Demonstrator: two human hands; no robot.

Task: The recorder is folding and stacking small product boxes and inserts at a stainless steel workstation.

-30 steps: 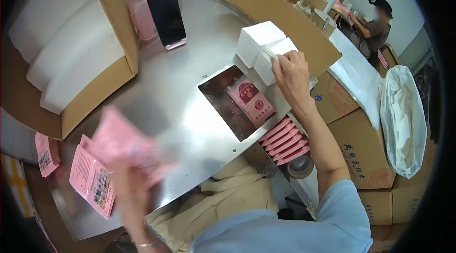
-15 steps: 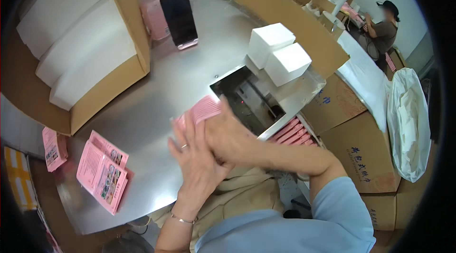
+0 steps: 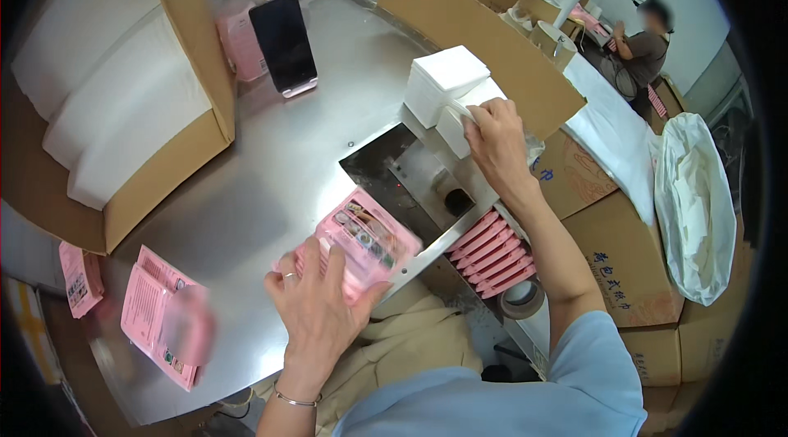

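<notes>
My left hand [image 3: 316, 297] curls over pink printed packets [image 3: 369, 240] near the table's front edge, fingers on top and thumb at the near side. At the second white stack [image 3: 454, 129], my right hand [image 3: 497, 137] is closed with its fingers pinching a thin white folded tissue. A taller stack of white folded tissues [image 3: 443, 80] stands just left of it. More pink packets [image 3: 152, 306] lie at the left, with a blurred pink packet [image 3: 193, 326] over them. A smaller pink pile [image 3: 80, 281] sits farther left.
A rectangular opening [image 3: 386, 154] is cut into the metal table [image 3: 246, 191]. Below its right edge are a row of pink packets [image 3: 492, 252] and a tape roll [image 3: 520, 299]. A phone [image 3: 284, 43] stands at the back, beside a large carton [image 3: 164, 178]. Another person [image 3: 644, 51] sits far right.
My right hand has moved from beside my left hand up to the white tissues. A blurred pink packet has appeared above the left pile. The view has shifted slightly.
</notes>
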